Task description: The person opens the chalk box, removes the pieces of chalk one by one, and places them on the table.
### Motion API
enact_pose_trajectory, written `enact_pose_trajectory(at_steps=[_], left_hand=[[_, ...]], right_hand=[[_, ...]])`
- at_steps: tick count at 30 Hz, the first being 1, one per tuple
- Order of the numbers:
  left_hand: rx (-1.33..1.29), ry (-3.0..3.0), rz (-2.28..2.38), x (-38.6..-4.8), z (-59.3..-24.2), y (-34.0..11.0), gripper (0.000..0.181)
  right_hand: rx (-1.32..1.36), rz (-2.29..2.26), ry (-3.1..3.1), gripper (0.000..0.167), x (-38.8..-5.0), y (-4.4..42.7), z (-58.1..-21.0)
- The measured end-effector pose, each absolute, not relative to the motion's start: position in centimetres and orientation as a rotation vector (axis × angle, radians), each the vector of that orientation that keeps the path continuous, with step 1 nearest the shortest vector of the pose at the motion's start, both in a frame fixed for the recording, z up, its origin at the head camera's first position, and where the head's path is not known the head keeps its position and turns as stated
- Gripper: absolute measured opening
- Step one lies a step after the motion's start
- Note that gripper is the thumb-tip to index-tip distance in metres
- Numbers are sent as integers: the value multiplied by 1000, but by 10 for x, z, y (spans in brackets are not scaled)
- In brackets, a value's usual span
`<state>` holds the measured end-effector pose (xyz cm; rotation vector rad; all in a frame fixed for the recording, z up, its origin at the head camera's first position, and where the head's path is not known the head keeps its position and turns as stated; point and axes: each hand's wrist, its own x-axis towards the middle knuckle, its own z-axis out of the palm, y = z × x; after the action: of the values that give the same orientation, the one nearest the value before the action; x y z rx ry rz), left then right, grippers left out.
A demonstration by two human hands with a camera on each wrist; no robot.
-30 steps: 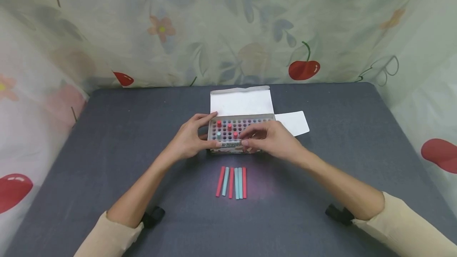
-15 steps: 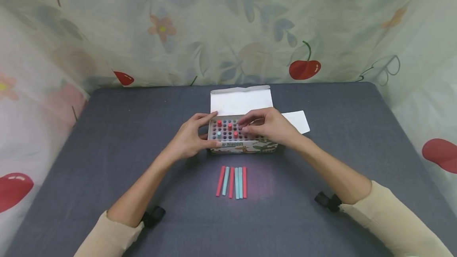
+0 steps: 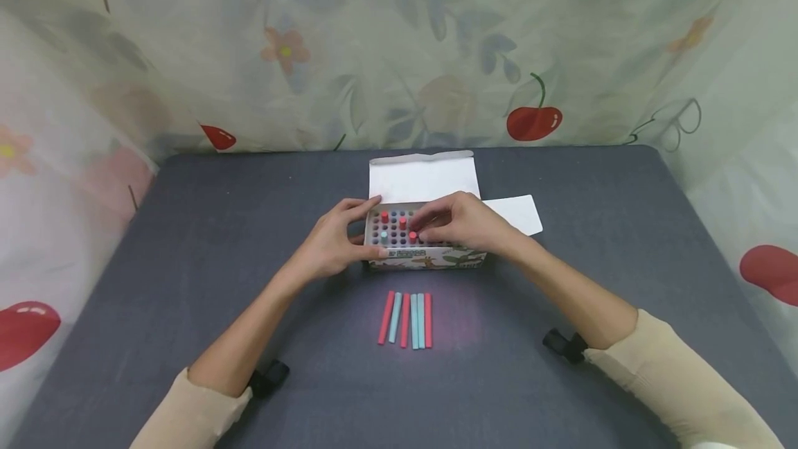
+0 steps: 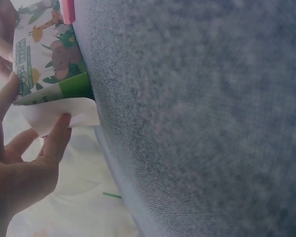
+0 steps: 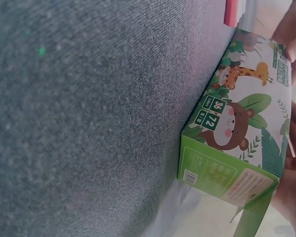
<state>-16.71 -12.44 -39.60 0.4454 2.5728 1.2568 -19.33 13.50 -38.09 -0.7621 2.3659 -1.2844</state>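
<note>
Box (image 3: 430, 260): on the table (image 3: 499, 366) before you, likely light, crushable card; steady its ends.
Left hand (image 3: 332, 241): you grip the box's left end.
Right hand (image 3: 464, 224): fingers bunched over the box; cannot tell if pinching anything.
Sticks (image 3: 406, 321): nearer you, probably brittle; pinch mid-length.

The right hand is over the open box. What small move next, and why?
If its fingers are free, which I can't make out, I'd probably have the right hand pinch the nearest standing red stick. The fingertips appear close to it, its end pokes up out of the box, and the left hand holds the box's left end.
</note>
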Motion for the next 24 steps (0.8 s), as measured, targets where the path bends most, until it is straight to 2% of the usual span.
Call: enact_pose_trajectory(at_steps=[24], left_hand=[[430,2580,1214,-167,-395,-123,90]], right_hand=[[-802,-919,2634,21,-192,122,-385]])
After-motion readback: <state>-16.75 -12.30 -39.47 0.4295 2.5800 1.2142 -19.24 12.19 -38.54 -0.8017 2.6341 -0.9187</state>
